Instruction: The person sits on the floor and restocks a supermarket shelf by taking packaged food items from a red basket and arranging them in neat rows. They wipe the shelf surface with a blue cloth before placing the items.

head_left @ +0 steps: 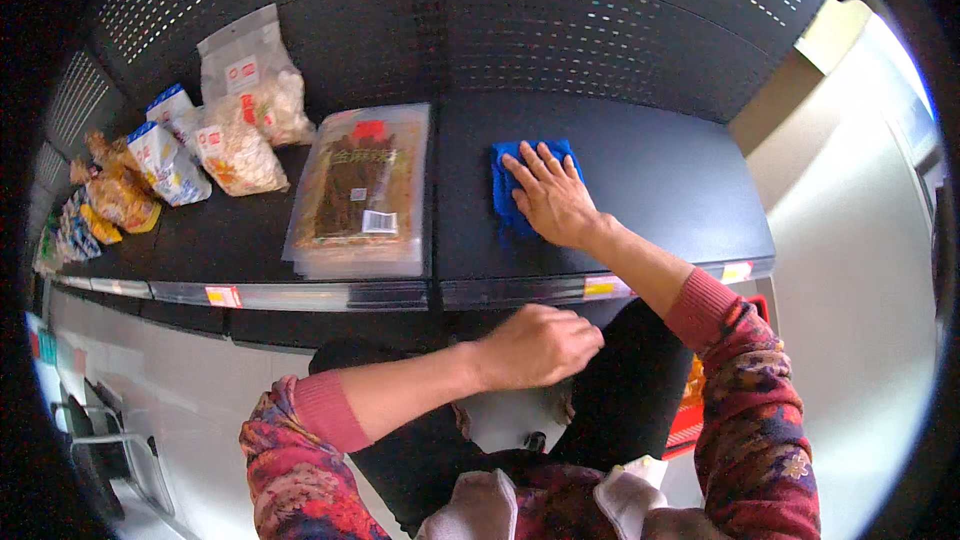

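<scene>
My right hand (553, 195) lies flat over a folded blue cloth (504, 165), holding it against the black shelf board (660, 187). Its fingers point toward the perforated back panel. In front of the shelf's edge, above my lap, my left hand (541, 345) is curled into a loose fist, slightly blurred. Nothing shows in it, though the inside of its palm is hidden. Left of the cloth lies a stack of flat, clear plastic food packs (360, 195); the top one bears writing and a barcode.
Clear bags of pale food (240, 150), white-and-blue packets (169, 165) and yellow-orange bags (124, 199) stand farther left. Price tags (607, 286) line the shelf's front edge. The perforated back panel (540, 37) rises behind. A red basket (686, 420) sits low beside my right leg.
</scene>
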`<state>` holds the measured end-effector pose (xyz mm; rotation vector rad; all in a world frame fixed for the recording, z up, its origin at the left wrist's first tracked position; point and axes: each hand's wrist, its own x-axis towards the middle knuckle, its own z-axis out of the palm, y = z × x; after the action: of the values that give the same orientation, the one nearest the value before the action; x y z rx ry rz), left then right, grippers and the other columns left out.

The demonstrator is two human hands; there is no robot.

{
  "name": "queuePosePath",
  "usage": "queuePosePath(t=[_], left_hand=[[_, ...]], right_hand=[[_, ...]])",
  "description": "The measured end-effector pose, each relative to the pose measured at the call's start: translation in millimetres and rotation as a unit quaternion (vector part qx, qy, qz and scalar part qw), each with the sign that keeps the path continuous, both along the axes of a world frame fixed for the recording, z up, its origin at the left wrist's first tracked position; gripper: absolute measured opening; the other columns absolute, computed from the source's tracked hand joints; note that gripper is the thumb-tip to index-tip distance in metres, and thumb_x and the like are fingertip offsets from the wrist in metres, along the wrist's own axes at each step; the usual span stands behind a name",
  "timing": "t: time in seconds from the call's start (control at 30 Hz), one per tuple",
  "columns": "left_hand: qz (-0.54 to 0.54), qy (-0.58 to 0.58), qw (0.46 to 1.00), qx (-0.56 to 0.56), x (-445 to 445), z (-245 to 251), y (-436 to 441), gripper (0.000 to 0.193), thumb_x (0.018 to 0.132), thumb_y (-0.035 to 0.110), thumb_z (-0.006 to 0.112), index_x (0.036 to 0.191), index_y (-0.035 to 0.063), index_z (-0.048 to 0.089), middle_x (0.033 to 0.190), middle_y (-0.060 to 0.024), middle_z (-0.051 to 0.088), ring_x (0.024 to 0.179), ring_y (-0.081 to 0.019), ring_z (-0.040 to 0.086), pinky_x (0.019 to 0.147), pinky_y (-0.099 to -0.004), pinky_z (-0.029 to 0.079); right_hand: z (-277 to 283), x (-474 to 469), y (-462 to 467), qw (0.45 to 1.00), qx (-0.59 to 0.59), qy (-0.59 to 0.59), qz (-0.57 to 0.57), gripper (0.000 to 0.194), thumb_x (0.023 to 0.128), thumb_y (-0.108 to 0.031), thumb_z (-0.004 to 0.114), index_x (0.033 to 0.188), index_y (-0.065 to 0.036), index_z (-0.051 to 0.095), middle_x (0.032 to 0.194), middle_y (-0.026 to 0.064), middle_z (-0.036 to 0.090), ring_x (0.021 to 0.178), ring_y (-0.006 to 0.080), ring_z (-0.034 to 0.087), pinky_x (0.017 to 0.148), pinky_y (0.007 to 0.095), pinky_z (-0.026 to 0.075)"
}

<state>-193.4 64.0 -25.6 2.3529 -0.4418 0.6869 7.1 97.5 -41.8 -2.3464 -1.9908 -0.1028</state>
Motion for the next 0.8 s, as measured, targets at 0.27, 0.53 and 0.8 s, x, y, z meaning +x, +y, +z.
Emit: queuePosePath(t=[0.27, 0.53, 0.8], left_hand=[[-0.048, 0.071, 0.996, 0.034, -7, -6, -8, 0.012, 0.089, 0.013, 0.059, 0.092, 0.0023, 0.064, 0.085, -0.0154, 0.067, 0.082, -0.0322, 0.069, 0.070, -0.0433, 0.058], [-0.037, 0.103, 0.994, 0.019, -11, -8, -8, 0.010, 0.087, 0.011, 0.060, 0.089, 0.0019, 0.064, 0.083, -0.0165, 0.068, 0.079, -0.0336, 0.071, 0.065, -0.0451, 0.058], [-0.009, 0.022, 0.999, 0.034, -1, -23, -10, 0.015, 0.089, 0.016, 0.062, 0.079, 0.0058, 0.058, 0.070, -0.0149, 0.064, 0.066, -0.0343, 0.068, 0.059, -0.0442, 0.055]], right_hand=[[-14, 0, 131, 0.998, 0.042, -0.002, -0.036, 0.056, 0.106, -0.035, 0.040, 0.159, -0.018, 0.034, 0.166, 0.0158, 0.029, 0.152, 0.0407, 0.025, 0.120, 0.0641, 0.024], [-18, -15, 135, 0.998, 0.051, -0.013, -0.032, 0.056, 0.106, -0.035, 0.042, 0.159, -0.016, 0.034, 0.165, 0.0162, 0.030, 0.152, 0.0398, 0.027, 0.119, 0.0641, 0.024], [-14, -68, 15, 0.993, 0.075, -0.011, 0.090, 0.057, 0.104, -0.031, 0.049, 0.156, -0.013, 0.036, 0.164, 0.0162, 0.032, 0.151, 0.0392, 0.029, 0.120, 0.0629, 0.023]])
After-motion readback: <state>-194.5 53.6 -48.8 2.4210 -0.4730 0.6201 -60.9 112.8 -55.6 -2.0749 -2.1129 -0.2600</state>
